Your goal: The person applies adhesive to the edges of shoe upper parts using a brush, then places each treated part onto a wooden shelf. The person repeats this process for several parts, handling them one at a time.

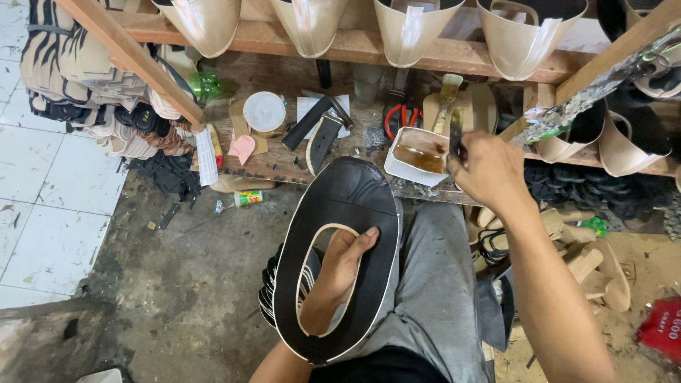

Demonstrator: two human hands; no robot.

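Observation:
My left hand (339, 273) reaches up through the oval opening of a black shoe upper (340, 206) with a pale edge, and its fingers grip the inner rim. The upper rests on my lap over grey trousers (433, 284). My right hand (488, 170) holds a dark-handled brush (455, 135) with its tip at the edge of a white square tub of brown glue (417, 154) on the low wooden bench (284, 167).
Beige shoe uppers (411, 28) hang on a wooden rack above the bench. A white round lid (264, 111), black straps (319, 131), red-handled pliers (401, 117) and paper scraps lie on the bench. Stacked cut pieces (78, 78) sit at left, wooden heels (589, 262) at right.

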